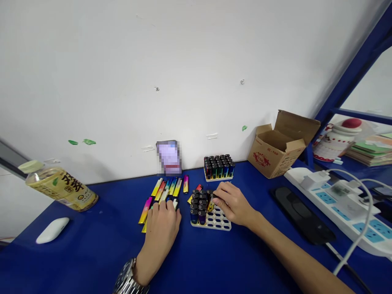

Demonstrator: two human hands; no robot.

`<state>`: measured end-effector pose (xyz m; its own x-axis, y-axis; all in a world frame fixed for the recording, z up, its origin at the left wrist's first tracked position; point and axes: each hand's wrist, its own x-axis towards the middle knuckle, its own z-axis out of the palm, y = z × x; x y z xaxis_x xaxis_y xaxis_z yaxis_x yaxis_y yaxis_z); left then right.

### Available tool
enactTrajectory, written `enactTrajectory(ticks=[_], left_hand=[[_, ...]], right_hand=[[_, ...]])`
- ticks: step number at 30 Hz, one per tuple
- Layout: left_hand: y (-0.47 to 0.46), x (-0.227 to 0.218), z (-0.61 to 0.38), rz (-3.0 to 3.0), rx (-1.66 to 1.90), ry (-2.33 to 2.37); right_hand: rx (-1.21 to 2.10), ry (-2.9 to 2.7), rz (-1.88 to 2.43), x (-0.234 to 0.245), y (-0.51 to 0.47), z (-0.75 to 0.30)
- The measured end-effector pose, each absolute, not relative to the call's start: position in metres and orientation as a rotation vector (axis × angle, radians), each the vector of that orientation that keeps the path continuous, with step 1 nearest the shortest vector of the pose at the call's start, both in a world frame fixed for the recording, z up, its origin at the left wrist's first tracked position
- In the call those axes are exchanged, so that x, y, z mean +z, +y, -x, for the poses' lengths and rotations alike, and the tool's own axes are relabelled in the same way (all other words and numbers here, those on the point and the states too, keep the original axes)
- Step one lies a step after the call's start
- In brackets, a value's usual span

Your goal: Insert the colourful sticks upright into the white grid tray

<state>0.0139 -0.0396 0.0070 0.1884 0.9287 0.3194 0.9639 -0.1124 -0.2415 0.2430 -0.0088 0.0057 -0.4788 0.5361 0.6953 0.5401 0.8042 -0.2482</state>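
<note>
My right hand [232, 203] pinches a yellow-patterned lighter [211, 204] at the white perforated tray [226, 224]. Left of that lighter, dark-topped lighters [202, 216] stand upright in rows in the tray, whose right part shows bare holes. My left hand [163, 223], with a metal watch [130, 279] on its wrist, rests over a loose pile of colourful lighters [159, 190]. Its fingers curl down together among them; the fingertips and whatever they grip are hidden. One pink-and-yellow lighter [185, 184] lies apart from the pile.
A second tray of upright lighters [219, 167] stands near the wall, beside an open cardboard box [269, 151]. A phone [169, 158] leans on the wall. At left are a drink bottle [61, 185] and a white case [52, 230]; at right, a black phone [301, 214] and power strip [339, 212].
</note>
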Motion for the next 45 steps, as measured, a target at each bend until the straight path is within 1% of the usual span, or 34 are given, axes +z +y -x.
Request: enactTrajectory(ticks=[6, 13, 18, 21, 24, 29, 31, 33, 36, 39, 42, 45], left_hand=[[-0.041, 0.004, -0.016, 2.208, -0.184, -1.707], [-0.035, 0.008, -0.009, 1.940, -0.225, -1.691], [-0.034, 0.001, -0.003, 2.037, -0.084, -1.785], [-0.031, -0.001, -0.001, 2.059, -0.145, -1.778], [-0.026, 0.001, -0.001, 2.097, -0.394, -1.733], [-0.038, 0.017, -0.013, 2.110, -1.230, -1.686], [-0.051, 0.022, -0.021, 2.161, -1.457, -1.661], [-0.064, 0.023, -0.028, 2.275, -1.555, -1.572], [-0.077, 0.019, -0.036, 2.511, -1.536, -1.462], [-0.079, 0.016, -0.038, 2.599, -1.594, -1.427], [-0.072, 0.016, -0.038, 2.473, -1.867, -1.572], [-0.061, 0.018, -0.035, 2.264, -2.333, -1.805]], right_hand=[[-0.215, -2.292, 0.848, 0.015, -0.008, -0.249], [-0.289, -2.360, 0.903, 0.022, -0.010, -0.249], [-0.164, -2.381, 0.974, 0.021, -0.013, -0.245], [-0.077, -2.305, 1.020, 0.019, -0.014, -0.245], [-0.068, -2.131, 0.973, 0.019, -0.014, -0.245], [0.006, -1.967, 0.816, 0.024, -0.024, -0.234], [0.080, -1.985, 0.795, 0.025, -0.031, -0.225], [0.158, -2.023, 0.804, 0.025, -0.039, -0.215], [0.237, -2.014, 0.804, 0.023, -0.048, -0.203], [0.364, -1.842, 0.756, 0.021, -0.049, -0.199], [0.545, -1.433, 0.726, 0.019, -0.040, -0.203], [0.746, -1.114, 0.746, 0.014, -0.024, -0.213]])
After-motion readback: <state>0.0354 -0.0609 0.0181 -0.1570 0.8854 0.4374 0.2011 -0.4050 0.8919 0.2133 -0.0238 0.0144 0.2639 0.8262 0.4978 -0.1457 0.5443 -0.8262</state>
